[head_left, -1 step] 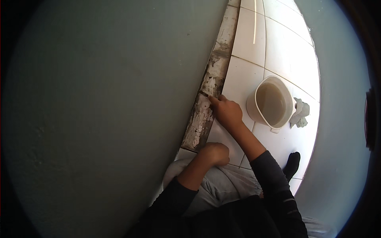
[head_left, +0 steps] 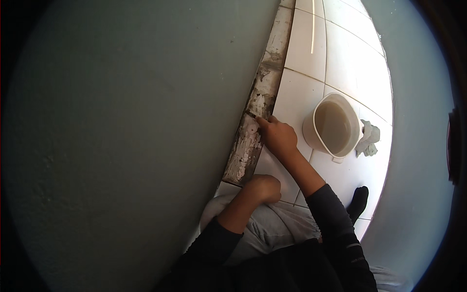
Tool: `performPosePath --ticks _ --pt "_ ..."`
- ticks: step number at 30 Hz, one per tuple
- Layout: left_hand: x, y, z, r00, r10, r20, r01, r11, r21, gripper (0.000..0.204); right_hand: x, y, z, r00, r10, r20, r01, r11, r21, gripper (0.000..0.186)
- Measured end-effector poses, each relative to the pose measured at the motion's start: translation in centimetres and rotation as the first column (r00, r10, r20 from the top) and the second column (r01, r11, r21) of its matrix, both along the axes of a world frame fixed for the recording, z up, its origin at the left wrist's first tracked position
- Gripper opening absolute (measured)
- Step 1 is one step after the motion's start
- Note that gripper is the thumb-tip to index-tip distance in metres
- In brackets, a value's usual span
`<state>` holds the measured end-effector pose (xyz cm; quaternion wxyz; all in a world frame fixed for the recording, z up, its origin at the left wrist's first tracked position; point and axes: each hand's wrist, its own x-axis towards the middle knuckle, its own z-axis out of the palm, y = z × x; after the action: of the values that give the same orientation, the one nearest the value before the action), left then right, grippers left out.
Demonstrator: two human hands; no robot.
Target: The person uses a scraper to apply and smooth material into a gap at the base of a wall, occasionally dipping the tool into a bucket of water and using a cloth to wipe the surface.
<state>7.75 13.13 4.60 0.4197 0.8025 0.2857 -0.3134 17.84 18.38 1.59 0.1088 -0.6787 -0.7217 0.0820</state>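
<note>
My right hand (head_left: 279, 137) reaches to the worn skirting strip (head_left: 245, 151) along the foot of the wall. Its index fingertip presses on the strip beside a short dark line, while the other fingers curl in. Whether that line is a thin tool or a gap between tiles, I cannot tell. Nearer me, my left hand (head_left: 265, 189) rests curled by my knee at the strip's near end. It looks closed, with its fingers mostly hidden underneath. White patches and dark grime cover the strip.
Right of my right hand, a white tub (head_left: 335, 127) of cloudy water stands on white floor tiles (head_left: 304, 41). A crumpled grey-green cloth (head_left: 368, 138) lies beside it. A grey-green wall (head_left: 146, 121) rises close on the left. My dark-socked foot (head_left: 359, 202) is at the right.
</note>
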Motion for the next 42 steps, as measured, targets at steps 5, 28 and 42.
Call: performPosePath --ticks 5,28,42 --pt "0.1 0.0 1.2 0.999 0.021 -0.032 -0.021 1.0 0.002 0.03 -1.1 -2.8 -0.3 0.995 0.083 -0.053 -0.086 0.994 -0.068 0.037" --pt "0.5 -0.2 0.9 0.999 -0.046 -0.026 0.046 0.999 0.003 0.031 0.0 -2.3 0.3 0.995 0.099 0.008 -0.098 0.99 -0.101 0.035" --pt "0.1 0.2 1.4 0.998 0.009 -0.055 -0.011 0.999 -0.033 0.028 -0.6 -3.9 0.3 0.953 0.303 -0.017 -0.303 0.95 -0.072 0.04"
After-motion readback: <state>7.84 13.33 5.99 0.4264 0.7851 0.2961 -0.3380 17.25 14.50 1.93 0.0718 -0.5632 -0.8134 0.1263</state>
